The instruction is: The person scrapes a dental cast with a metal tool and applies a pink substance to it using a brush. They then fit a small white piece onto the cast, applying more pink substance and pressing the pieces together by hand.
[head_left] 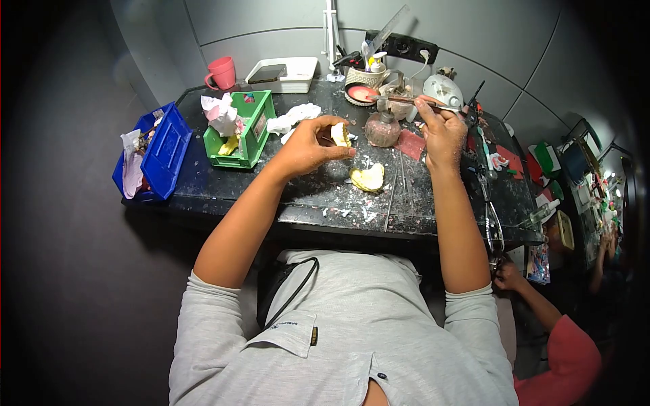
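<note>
Yellowish plaster cast (368,178) lies on the dark bench (338,203), nearest. Above it, the left hand (308,145) pinches a small cast piece (340,134). Right of it, the right hand (440,128) grips a thin tool (406,100), its long axis pointing left over the glass burner (382,128).

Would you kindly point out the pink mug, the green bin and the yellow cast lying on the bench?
pink mug (222,72), head view, on the middle of its side wall.
green bin (261,128), head view, on its right outer wall.
yellow cast (368,178), head view, on its upper surface.
</note>
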